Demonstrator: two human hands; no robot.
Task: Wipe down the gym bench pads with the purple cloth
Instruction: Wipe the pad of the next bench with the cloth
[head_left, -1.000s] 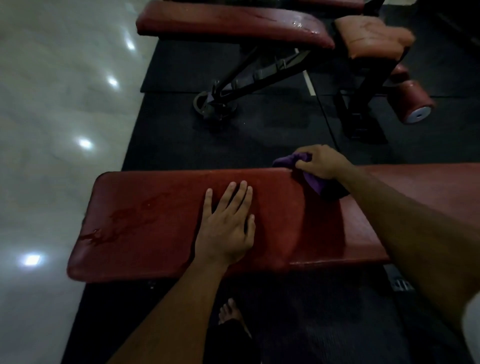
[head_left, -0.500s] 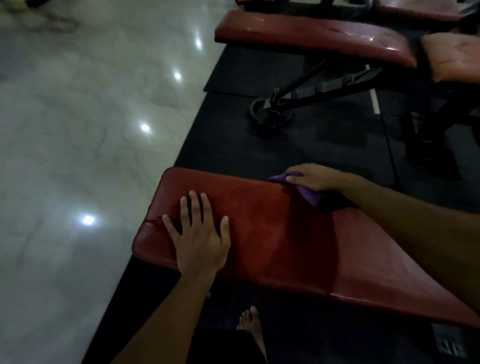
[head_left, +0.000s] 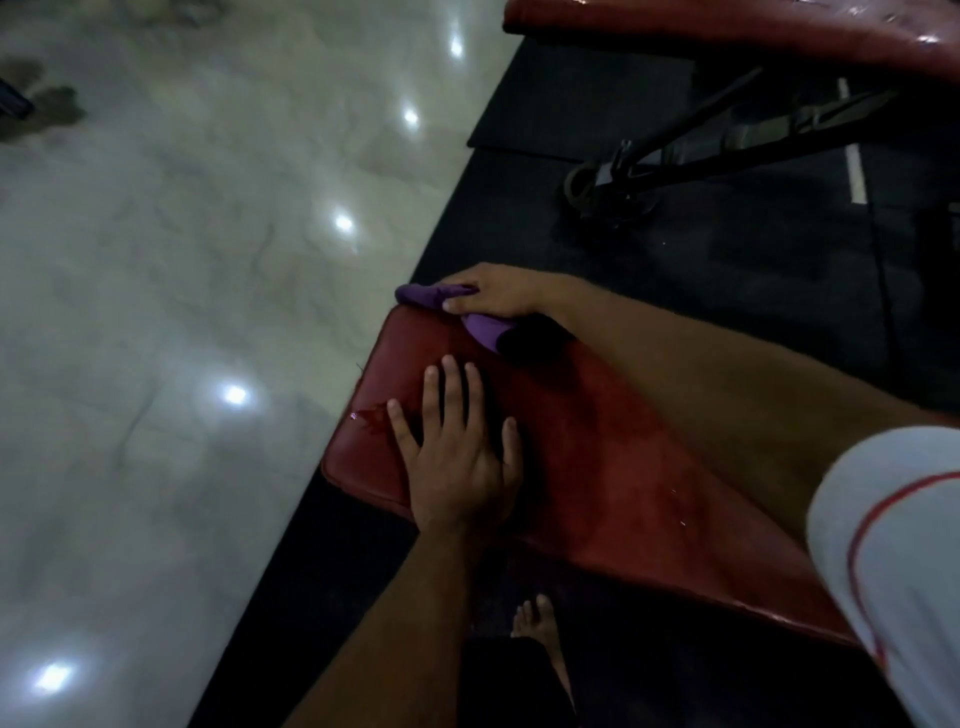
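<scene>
Purple cloth (head_left: 480, 325) sits bunched under my right hand (head_left: 496, 296) at the far corner of the red bench pad (head_left: 597, 457), fingers curled over it. The pad's long axis runs from that upper-left end down to the lower right. My left hand (head_left: 457, 462) lies flat, fingers spread, on the pad

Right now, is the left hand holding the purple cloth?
No. The left hand lies flat on the red bench pad, while the right hand grips the purple cloth.
</scene>
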